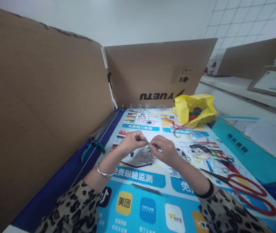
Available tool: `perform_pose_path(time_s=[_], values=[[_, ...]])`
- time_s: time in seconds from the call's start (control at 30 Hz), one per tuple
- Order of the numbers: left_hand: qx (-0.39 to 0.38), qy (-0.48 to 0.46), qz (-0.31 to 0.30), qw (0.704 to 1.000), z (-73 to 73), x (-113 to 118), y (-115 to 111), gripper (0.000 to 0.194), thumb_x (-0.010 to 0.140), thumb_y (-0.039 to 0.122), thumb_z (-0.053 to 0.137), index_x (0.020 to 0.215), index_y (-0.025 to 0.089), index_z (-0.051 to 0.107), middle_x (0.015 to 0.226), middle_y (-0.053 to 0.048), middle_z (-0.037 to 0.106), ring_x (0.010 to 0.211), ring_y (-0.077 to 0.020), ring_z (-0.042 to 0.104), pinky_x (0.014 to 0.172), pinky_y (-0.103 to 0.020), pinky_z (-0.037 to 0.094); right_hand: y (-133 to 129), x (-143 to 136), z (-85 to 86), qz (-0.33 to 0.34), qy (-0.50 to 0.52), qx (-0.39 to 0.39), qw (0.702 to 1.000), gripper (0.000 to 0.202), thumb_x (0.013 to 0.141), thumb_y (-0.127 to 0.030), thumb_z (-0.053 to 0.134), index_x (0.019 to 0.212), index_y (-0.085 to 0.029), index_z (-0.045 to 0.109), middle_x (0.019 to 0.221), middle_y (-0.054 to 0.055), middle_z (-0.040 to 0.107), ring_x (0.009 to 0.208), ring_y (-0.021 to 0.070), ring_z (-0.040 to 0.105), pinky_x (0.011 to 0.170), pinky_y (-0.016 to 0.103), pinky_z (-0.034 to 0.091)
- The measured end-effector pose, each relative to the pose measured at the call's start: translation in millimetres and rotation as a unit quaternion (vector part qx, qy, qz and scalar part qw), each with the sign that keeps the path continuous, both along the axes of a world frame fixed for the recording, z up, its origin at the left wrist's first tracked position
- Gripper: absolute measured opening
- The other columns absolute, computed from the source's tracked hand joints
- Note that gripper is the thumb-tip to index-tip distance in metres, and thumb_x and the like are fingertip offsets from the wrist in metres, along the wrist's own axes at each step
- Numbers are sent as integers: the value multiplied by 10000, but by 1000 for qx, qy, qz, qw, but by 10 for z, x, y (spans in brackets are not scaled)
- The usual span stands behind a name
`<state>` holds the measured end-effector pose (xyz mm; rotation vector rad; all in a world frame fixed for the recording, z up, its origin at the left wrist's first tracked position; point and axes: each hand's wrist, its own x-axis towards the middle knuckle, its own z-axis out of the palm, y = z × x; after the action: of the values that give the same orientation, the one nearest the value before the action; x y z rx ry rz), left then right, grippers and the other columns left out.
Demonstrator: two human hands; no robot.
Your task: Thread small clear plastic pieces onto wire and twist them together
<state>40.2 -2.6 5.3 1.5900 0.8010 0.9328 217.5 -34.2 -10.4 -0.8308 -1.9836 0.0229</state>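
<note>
Over the middle of the printed sheet, my left hand (133, 143) and my right hand (165, 150) meet fingertip to fingertip, both closed in a pinch. A small tangle of thin, shiny wire (148, 156) with coloured bits hangs just below the fingertips. The strand pinched at its top looks dark or greenish and is mostly covered by the fingers. Whether the tangle's lower end touches the sheet I cannot tell.
Similar wire tangles (144, 106) line the back edge. Pliers with teal handles (93, 149) lie left, beside thin rods. At the right are big red-handled scissors (246, 186), smaller scissors (226, 160), a wire coil (198, 138) and a yellow bag (196, 108). Cardboard walls (157, 71) stand left and behind.
</note>
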Motion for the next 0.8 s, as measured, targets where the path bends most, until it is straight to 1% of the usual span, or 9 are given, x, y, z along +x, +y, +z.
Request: perform_pose_path(time_s=[0.1, 0.2, 0.3, 0.37, 0.5, 0.6, 0.8], values=[[54, 27, 13, 998, -20, 17, 7, 101, 671, 155, 623, 705, 152, 527, 706, 0, 613, 647, -103, 557, 609, -230, 416, 19, 12, 24, -16, 66, -83, 994, 132, 802, -172, 518, 708, -184, 609, 697, 37, 605, 634, 138, 548, 573, 252, 436], [102, 46, 28, 993, -16, 42, -11, 86, 679, 140, 605, 681, 154, 520, 695, -4, 613, 654, -112, 566, 612, -232, 422, 43, 18, 49, -32, 86, -171, 981, 133, 790, -200, 525, 727, -189, 642, 695, 25, 621, 642, 142, 560, 594, 254, 435], [142, 46, 37, 988, -3, 65, -40, 93, 689, 125, 590, 656, 156, 508, 698, -7, 613, 665, -114, 570, 625, -233, 430, 64, 17, 58, -20, 81, -252, 964, 147, 766, -235, 528, 739, -189, 666, 701, 20, 634, 649, 147, 574, 611, 257, 440], [166, 43, 38, 984, -2, 75, -54, 88, 701, 121, 579, 657, 156, 511, 710, -11, 611, 675, -115, 570, 632, -233, 433, 75, 14, 52, -1, 88, -288, 954, 158, 748, -259, 531, 737, -182, 669, 691, 19, 630, 655, 152, 573, 612, 261, 438], [209, 46, 39, 976, -15, 81, -56, 85, 713, 120, 573, 664, 156, 514, 742, -15, 607, 695, -113, 565, 637, -231, 435, 82, 1, 34, 26, 119, -329, 936, 180, 722, -300, 541, 759, -173, 662, 677, 11, 617, 643, 147, 553, 603, 258, 435], [222, 47, 35, 973, -18, 82, -52, 91, 718, 119, 572, 662, 156, 511, 745, -17, 603, 691, -111, 560, 633, -231, 435, 74, -18, 33, 26, 139, -354, 925, 184, 714, -307, 537, 753, -163, 644, 636, 1, 597, 591, 131, 526, 573, 249, 426], [220, 61, 31, 973, 4, 86, -64, 103, 724, 105, 561, 658, 161, 506, 741, -16, 597, 674, -111, 550, 626, -232, 428, 52, -33, 58, 5, 141, -350, 926, 95, 664, -238, 527, 643, -171, 590, 570, -24, 536, 546, 113, 463, 529, 232, 367]])
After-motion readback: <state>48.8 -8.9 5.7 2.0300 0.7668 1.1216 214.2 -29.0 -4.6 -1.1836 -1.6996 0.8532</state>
